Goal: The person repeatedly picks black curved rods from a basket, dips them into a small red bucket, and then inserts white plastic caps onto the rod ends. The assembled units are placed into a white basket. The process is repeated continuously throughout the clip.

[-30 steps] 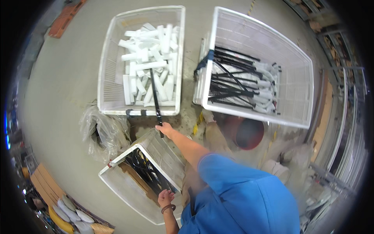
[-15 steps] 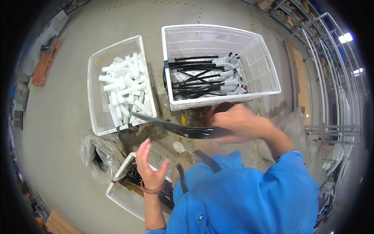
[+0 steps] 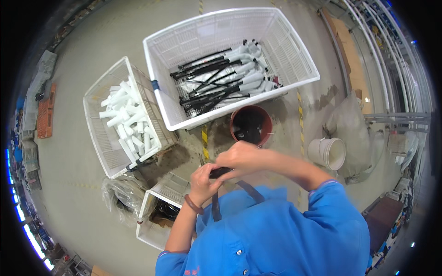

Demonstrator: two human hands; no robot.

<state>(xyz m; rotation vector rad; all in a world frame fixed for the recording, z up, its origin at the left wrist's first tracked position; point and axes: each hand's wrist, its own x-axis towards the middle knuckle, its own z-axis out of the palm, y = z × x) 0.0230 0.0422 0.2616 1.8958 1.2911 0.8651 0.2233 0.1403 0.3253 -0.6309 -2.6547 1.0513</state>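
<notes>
My left hand (image 3: 202, 184), with a brown bracelet at its wrist, and my right hand (image 3: 239, 158) come together in front of my body. Between them is a dark, glossy black piece (image 3: 220, 172), mostly covered by my fingers. Both hands are closed on it; its far end points away from me and is hard to make out. Just beyond my right hand stands a reddish-brown bucket (image 3: 268, 126) with black material inside. Closer to my left hand is a small white crate (image 3: 149, 232) holding glossy black pieces (image 3: 166, 210).
A large white crate (image 3: 292, 50) ahead holds black rods (image 3: 209, 76) with white-wrapped ends. Left of it, another white crate (image 3: 103, 154) contains white tubes (image 3: 124, 112). Clear plastic sheeting (image 3: 122, 195) lies nearby. A white bucket (image 3: 317, 152) lies tipped at right.
The long black piece, earlier held out in my right hand, is now drawn close to my body. My left hand, earlier open and apart, has closed on it. The view has shifted.
</notes>
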